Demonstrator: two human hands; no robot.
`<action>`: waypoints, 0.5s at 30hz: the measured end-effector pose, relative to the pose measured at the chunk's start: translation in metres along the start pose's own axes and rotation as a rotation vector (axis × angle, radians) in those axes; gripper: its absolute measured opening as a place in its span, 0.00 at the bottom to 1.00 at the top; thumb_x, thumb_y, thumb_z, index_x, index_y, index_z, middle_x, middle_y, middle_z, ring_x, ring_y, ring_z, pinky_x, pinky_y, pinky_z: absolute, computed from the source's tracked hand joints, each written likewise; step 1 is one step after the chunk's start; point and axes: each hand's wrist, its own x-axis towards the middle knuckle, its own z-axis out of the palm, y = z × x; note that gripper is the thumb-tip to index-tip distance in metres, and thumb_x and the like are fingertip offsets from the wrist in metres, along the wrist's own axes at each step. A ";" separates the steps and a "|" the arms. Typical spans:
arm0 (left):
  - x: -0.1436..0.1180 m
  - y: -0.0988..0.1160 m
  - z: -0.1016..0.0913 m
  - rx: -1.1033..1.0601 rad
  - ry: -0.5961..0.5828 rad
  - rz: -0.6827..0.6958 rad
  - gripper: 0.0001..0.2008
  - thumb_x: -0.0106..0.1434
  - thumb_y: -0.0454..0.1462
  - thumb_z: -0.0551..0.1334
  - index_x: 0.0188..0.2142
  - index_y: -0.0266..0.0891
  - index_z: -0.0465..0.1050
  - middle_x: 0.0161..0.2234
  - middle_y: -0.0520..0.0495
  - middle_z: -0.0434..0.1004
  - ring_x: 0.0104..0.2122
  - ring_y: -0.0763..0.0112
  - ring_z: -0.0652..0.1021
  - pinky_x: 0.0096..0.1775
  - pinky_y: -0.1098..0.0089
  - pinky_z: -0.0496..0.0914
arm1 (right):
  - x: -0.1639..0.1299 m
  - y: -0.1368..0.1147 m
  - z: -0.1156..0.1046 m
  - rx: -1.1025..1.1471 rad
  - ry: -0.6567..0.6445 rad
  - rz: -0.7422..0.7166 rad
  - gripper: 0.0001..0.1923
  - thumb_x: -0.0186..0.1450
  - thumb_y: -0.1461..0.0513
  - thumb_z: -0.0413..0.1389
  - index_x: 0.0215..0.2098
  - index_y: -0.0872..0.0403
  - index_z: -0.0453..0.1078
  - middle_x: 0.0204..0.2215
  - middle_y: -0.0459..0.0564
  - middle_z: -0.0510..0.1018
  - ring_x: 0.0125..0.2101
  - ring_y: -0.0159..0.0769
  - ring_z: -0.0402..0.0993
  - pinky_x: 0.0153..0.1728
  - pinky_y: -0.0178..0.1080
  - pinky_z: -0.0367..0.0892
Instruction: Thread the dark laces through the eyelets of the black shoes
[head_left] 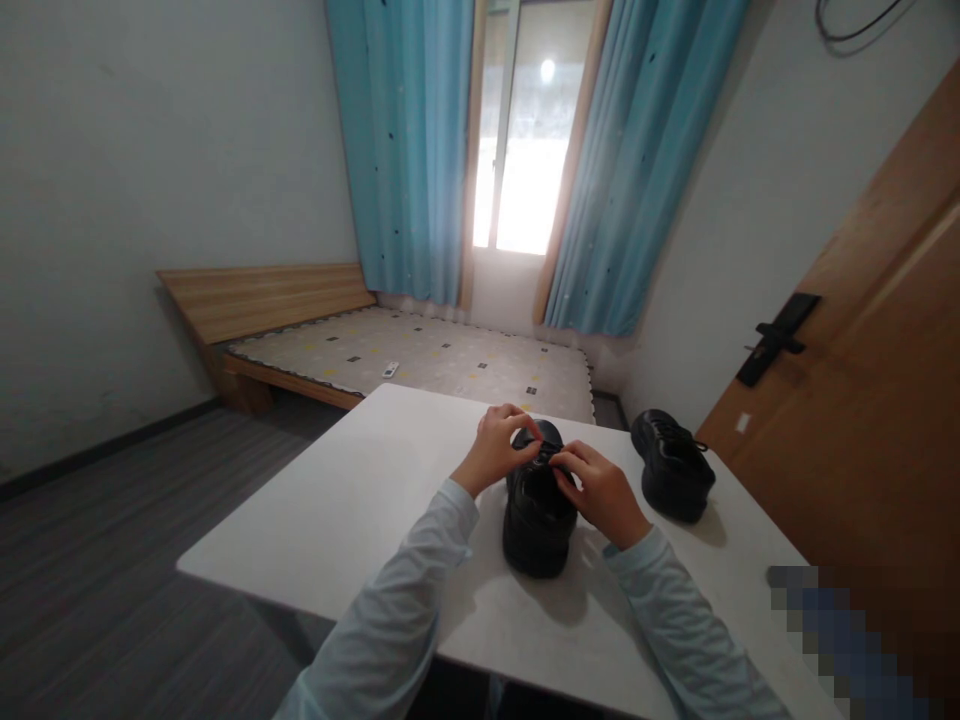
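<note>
In the head view, working the laces [550, 453] well calls for light, even fingertip pulls from left and right, so that the black shoe [536, 545] stays flat; left hand [496, 447] and right hand [600, 488] are narrowed there (whether both grip lace, I cannot tell). Chunky and dark-soled, it stands upright on the white table [322, 500], toe far, heel near, left of its mate [677, 482].

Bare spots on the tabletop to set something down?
Biggest: left part of the white table, between its left edge and the left sleeve. Smaller: far edge, between near shoe and other shoe. Crowded: centre, left hand and right hand at near shoe.
</note>
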 end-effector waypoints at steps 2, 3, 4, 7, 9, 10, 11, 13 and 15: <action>-0.001 -0.001 0.001 -0.018 -0.116 0.087 0.04 0.53 0.37 0.63 0.30 0.41 0.75 0.34 0.49 0.72 0.39 0.66 0.71 0.46 0.66 0.63 | 0.000 -0.001 0.000 -0.067 0.003 -0.030 0.07 0.63 0.66 0.50 0.35 0.53 0.69 0.32 0.50 0.74 0.34 0.35 0.71 0.33 0.34 0.65; -0.001 -0.002 0.002 -0.030 -0.164 0.119 0.04 0.53 0.37 0.62 0.29 0.41 0.74 0.33 0.49 0.73 0.38 0.67 0.71 0.45 0.67 0.64 | 0.001 -0.001 -0.001 -0.105 0.002 -0.043 0.07 0.63 0.66 0.50 0.35 0.53 0.70 0.32 0.50 0.74 0.34 0.35 0.71 0.33 0.34 0.64; -0.001 -0.003 0.003 -0.044 -0.196 0.141 0.04 0.52 0.36 0.62 0.29 0.41 0.74 0.33 0.50 0.73 0.37 0.67 0.72 0.44 0.68 0.64 | 0.001 -0.002 -0.001 -0.143 -0.002 -0.053 0.07 0.63 0.66 0.50 0.34 0.53 0.70 0.32 0.50 0.74 0.34 0.35 0.70 0.32 0.34 0.64; -0.001 -0.006 0.005 -0.081 -0.241 0.169 0.06 0.50 0.33 0.63 0.30 0.40 0.73 0.33 0.50 0.73 0.36 0.68 0.72 0.42 0.70 0.65 | 0.002 -0.006 -0.004 -0.244 -0.026 -0.073 0.07 0.64 0.66 0.50 0.35 0.53 0.69 0.31 0.50 0.74 0.33 0.36 0.70 0.29 0.34 0.62; -0.001 -0.006 0.006 -0.096 -0.250 0.170 0.08 0.48 0.33 0.63 0.31 0.39 0.73 0.34 0.49 0.72 0.37 0.68 0.72 0.41 0.70 0.65 | 0.003 -0.009 -0.005 -0.296 -0.043 -0.081 0.07 0.64 0.66 0.50 0.36 0.53 0.69 0.32 0.50 0.74 0.33 0.36 0.69 0.27 0.34 0.61; -0.001 -0.006 0.006 -0.098 -0.256 0.168 0.08 0.48 0.33 0.63 0.31 0.39 0.73 0.34 0.49 0.72 0.37 0.67 0.72 0.41 0.70 0.65 | 0.003 -0.010 -0.006 -0.319 -0.047 -0.084 0.07 0.64 0.66 0.50 0.36 0.53 0.69 0.32 0.50 0.75 0.33 0.36 0.69 0.26 0.35 0.60; -0.001 -0.006 0.006 -0.098 -0.263 0.168 0.09 0.48 0.33 0.63 0.32 0.39 0.72 0.35 0.49 0.72 0.37 0.67 0.71 0.42 0.69 0.65 | 0.003 -0.011 -0.006 -0.343 -0.052 -0.089 0.06 0.64 0.66 0.51 0.36 0.52 0.69 0.32 0.50 0.75 0.33 0.36 0.69 0.26 0.35 0.59; -0.001 -0.006 0.006 -0.096 -0.275 0.170 0.09 0.48 0.33 0.63 0.32 0.39 0.72 0.35 0.49 0.71 0.38 0.67 0.71 0.43 0.69 0.65 | 0.003 -0.013 -0.007 -0.391 -0.061 -0.102 0.06 0.64 0.66 0.51 0.36 0.52 0.69 0.32 0.50 0.75 0.33 0.37 0.68 0.25 0.35 0.58; -0.001 -0.006 0.006 -0.095 -0.283 0.170 0.09 0.48 0.33 0.62 0.32 0.39 0.72 0.35 0.48 0.71 0.39 0.66 0.71 0.44 0.68 0.65 | 0.004 -0.016 -0.008 -0.432 -0.074 -0.112 0.06 0.63 0.66 0.52 0.36 0.52 0.69 0.32 0.50 0.75 0.33 0.37 0.67 0.24 0.36 0.57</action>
